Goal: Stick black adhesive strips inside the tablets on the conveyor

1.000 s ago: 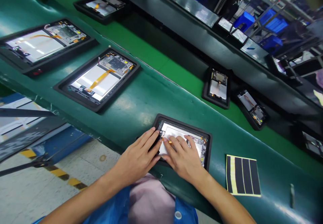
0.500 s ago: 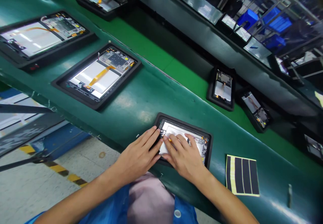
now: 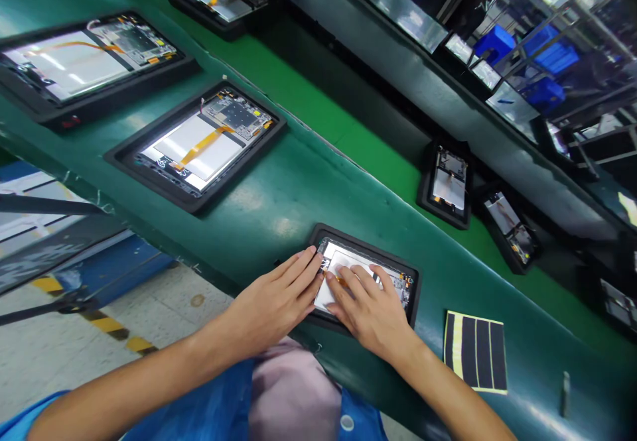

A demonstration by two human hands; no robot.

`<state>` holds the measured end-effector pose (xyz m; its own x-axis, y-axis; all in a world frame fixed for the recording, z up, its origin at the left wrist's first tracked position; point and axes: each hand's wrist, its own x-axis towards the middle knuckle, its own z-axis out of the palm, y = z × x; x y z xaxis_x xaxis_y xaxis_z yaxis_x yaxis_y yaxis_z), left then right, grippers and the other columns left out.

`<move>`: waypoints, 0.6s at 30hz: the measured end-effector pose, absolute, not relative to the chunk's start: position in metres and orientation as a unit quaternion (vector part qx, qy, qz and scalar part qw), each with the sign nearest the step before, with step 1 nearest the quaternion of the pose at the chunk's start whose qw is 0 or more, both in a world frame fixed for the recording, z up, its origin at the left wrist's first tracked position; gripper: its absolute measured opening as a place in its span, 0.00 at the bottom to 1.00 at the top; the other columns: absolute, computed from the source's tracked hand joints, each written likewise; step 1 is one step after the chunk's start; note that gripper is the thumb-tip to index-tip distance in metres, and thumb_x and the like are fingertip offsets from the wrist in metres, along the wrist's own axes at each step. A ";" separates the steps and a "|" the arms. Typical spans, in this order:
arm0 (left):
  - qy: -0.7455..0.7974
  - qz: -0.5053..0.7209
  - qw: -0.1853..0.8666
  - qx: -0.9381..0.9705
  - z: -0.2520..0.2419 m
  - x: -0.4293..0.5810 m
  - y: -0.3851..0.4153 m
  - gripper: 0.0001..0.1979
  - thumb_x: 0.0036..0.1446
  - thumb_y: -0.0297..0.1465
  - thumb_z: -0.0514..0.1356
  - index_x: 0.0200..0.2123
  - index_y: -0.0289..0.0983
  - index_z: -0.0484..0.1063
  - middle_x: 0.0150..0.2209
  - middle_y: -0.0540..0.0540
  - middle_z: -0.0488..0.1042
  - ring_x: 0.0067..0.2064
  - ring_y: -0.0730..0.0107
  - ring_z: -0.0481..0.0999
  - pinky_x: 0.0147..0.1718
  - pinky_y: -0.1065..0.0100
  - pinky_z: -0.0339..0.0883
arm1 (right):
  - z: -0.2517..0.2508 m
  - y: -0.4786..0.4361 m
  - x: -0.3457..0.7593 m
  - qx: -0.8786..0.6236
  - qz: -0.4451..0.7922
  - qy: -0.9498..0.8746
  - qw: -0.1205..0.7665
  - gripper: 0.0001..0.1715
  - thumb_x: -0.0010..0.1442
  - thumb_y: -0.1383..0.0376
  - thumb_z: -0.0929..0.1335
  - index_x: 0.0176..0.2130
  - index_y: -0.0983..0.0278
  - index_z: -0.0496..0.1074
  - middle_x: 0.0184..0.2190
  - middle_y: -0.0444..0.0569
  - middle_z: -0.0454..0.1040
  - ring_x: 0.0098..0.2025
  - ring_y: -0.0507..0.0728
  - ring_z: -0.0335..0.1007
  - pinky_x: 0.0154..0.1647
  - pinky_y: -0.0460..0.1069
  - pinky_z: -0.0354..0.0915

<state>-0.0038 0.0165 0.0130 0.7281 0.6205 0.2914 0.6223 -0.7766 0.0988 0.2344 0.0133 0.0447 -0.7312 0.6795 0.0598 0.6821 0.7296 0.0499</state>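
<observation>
Head view: left hand [image 3: 271, 302], right hand [image 3: 371, 312], fingers [image 3: 303, 268] flat (barely apart) on the opened tablet [image 3: 348, 256].

Just the one camera here, worn on the person's head. It looks forward and down, rolled a bit, so the belt [image 3: 279, 195] cuts across from upper left to lower right. It's pretty close in. The left hand [image 3: 271, 305] and right hand [image 3: 371, 312] reach up from the bottom edge and sit just below centre on a tablet [image 3: 363, 255]. Other tablets [image 3: 199, 146] trail off to the upper left, shelves [image 3: 522, 50] fill the top right, and floor [image 3: 60, 361] shows at lower left.
</observation>
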 end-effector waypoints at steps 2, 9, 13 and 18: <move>-0.343 -0.158 -0.003 -0.926 0.013 -0.006 0.015 0.24 0.68 0.37 0.59 0.59 0.26 0.71 0.64 0.28 0.70 0.69 0.45 0.66 0.68 0.51 0.58 | 0.044 0.012 0.233 -0.363 -0.035 -0.931 0.021 0.25 0.74 0.55 0.64 0.62 0.66 0.70 0.56 0.56 0.77 0.56 0.63 0.67 0.61 0.60 0.58; -0.350 -0.162 -0.027 -0.922 0.014 -0.012 0.015 0.25 0.68 0.39 0.59 0.61 0.29 0.72 0.65 0.31 0.70 0.70 0.47 0.63 0.69 0.52 0.56 | 0.044 0.010 0.229 -0.363 -0.039 -0.931 0.023 0.23 0.76 0.57 0.61 0.60 0.66 0.72 0.55 0.54 0.78 0.57 0.62 0.66 0.61 0.60 0.58; -0.354 -0.165 -0.035 -0.920 0.014 -0.013 0.017 0.25 0.69 0.39 0.58 0.62 0.31 0.71 0.66 0.33 0.69 0.70 0.49 0.64 0.69 0.54 0.57 | 0.045 0.014 0.230 -0.367 -0.023 -0.930 0.019 0.22 0.75 0.57 0.62 0.61 0.65 0.72 0.55 0.53 0.78 0.57 0.62 0.65 0.61 0.59 0.57; -0.342 -0.157 -0.035 -0.926 0.013 -0.014 0.019 0.25 0.69 0.40 0.59 0.62 0.31 0.71 0.66 0.32 0.69 0.70 0.48 0.65 0.68 0.53 0.58 | 0.048 0.019 0.232 -0.381 0.025 -0.924 0.028 0.22 0.73 0.57 0.66 0.61 0.63 0.72 0.55 0.54 0.77 0.57 0.63 0.66 0.60 0.60 0.57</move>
